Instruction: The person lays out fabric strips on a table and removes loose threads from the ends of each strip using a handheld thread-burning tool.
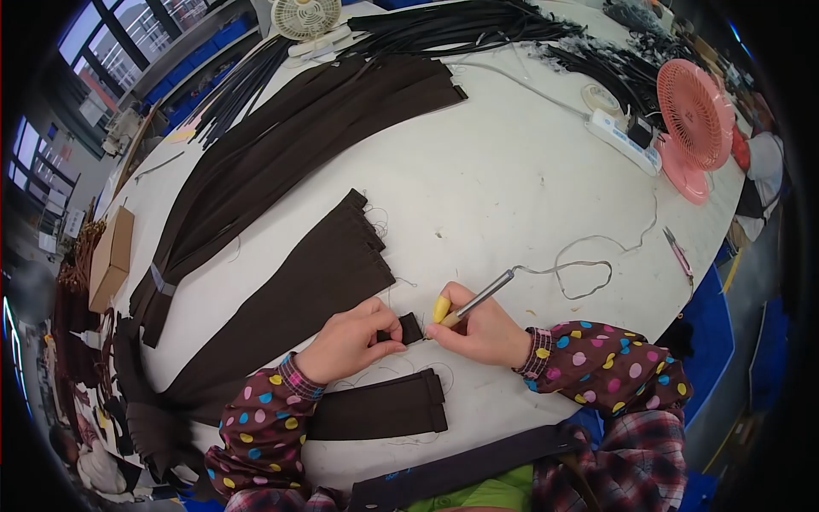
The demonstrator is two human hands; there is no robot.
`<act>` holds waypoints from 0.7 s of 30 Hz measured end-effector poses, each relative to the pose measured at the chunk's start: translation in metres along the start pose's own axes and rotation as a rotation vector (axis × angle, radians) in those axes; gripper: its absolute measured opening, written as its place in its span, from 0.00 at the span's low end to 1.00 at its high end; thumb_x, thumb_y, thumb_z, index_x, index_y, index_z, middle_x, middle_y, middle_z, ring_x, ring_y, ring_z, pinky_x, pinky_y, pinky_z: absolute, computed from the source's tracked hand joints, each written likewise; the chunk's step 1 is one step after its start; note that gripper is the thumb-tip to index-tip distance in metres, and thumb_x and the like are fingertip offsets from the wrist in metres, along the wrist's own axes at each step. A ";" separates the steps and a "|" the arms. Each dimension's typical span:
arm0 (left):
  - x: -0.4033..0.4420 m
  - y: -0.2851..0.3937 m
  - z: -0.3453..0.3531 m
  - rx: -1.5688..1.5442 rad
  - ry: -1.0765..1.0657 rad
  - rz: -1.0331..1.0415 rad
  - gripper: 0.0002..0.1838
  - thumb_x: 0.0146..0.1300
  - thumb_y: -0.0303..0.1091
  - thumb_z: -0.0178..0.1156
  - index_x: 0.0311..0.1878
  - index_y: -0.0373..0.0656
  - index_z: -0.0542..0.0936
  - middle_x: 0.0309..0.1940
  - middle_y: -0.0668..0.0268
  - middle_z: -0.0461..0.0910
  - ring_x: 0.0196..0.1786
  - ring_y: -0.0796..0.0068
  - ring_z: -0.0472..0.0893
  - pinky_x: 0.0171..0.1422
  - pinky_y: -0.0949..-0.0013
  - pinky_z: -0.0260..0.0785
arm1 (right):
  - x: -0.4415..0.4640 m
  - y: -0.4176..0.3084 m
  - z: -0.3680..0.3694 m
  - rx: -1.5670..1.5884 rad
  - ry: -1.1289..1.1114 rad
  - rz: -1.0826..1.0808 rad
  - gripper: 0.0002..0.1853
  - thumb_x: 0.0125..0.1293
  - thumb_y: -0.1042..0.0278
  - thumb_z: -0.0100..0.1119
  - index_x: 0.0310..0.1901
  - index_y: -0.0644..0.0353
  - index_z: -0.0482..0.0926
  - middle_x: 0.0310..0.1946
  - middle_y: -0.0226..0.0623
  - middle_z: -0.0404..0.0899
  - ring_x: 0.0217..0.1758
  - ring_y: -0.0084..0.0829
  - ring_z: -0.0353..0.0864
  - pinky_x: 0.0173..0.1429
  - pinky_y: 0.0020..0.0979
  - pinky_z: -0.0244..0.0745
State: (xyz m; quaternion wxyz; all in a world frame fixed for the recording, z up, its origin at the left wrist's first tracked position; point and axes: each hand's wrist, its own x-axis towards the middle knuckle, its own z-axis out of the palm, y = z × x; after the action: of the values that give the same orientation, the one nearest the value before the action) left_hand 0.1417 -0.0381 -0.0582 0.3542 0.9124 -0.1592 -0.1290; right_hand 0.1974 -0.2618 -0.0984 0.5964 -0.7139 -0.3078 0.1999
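Observation:
My left hand [348, 344] is closed on a dark brown fabric strip [411, 328], pinching it just behind its finished end. Loose threads hang about that end. My right hand [488, 331] grips a corded, silver pen-like tool [488, 295] that resembles a soldering iron. Its tip meets or nearly meets the threads; exact contact is too small to tell. A yellow finger cover [441, 309] sits on a right-hand finger. Below my left hand lies another dark strip [380, 408], and above it a wide fan of strips [299, 277] with trailing threads.
A tied bundle of dark strips [281, 141] lies farther back. The tool's cord [584, 266] loops across the white table [529, 205]. At the right are pink-handled snips [678, 253], a pink fan [693, 119] and a power strip [623, 141]. A cardboard box [111, 260] stands left.

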 end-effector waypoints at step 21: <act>0.001 0.006 -0.013 -0.271 -0.010 -0.366 0.10 0.62 0.29 0.63 0.41 0.38 0.72 0.31 0.69 0.76 0.27 0.85 0.75 0.26 0.78 0.71 | -0.001 0.000 -0.003 -0.025 0.009 -0.040 0.13 0.62 0.64 0.62 0.35 0.61 0.67 0.19 0.33 0.74 0.21 0.25 0.74 0.27 0.28 0.67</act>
State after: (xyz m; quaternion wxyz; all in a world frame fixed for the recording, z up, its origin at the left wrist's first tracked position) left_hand 0.1463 -0.0344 -0.0449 0.4432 0.8696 0.0261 -0.2159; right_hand 0.1984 -0.2642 -0.0976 0.5926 -0.7159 -0.3218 0.1811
